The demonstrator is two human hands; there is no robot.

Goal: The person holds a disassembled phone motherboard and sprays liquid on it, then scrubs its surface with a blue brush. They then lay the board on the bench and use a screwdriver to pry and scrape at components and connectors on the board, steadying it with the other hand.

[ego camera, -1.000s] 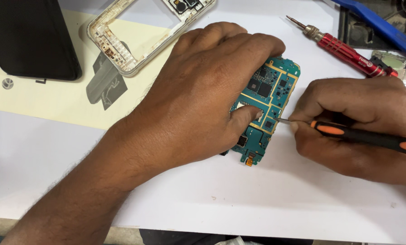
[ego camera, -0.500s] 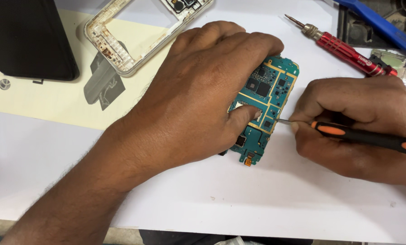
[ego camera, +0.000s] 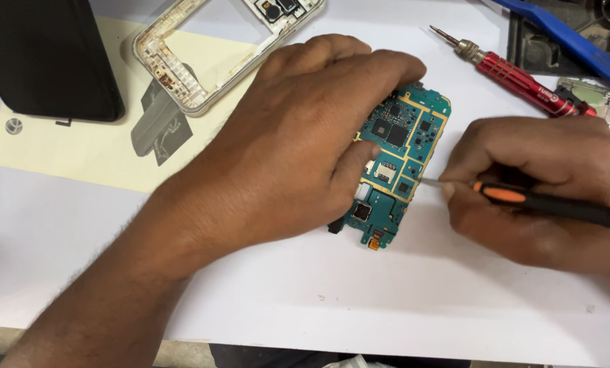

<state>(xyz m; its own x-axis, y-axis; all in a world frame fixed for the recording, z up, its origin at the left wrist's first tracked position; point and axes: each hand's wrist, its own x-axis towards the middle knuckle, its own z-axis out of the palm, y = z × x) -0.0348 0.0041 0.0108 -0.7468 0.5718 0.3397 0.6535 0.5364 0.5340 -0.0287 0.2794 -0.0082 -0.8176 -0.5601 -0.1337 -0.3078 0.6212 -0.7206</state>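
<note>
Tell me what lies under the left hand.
The left hand presses on a teal circuit board lying on white paper. The board's left part is covered by the hand, so nothing there can be seen.

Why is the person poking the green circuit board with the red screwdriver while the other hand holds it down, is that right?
Not quite. The right hand pokes the green circuit board with a black and orange screwdriver. The red screwdriver lies unused on the table, as the head view shows. The left hand does hold the board down.
</note>
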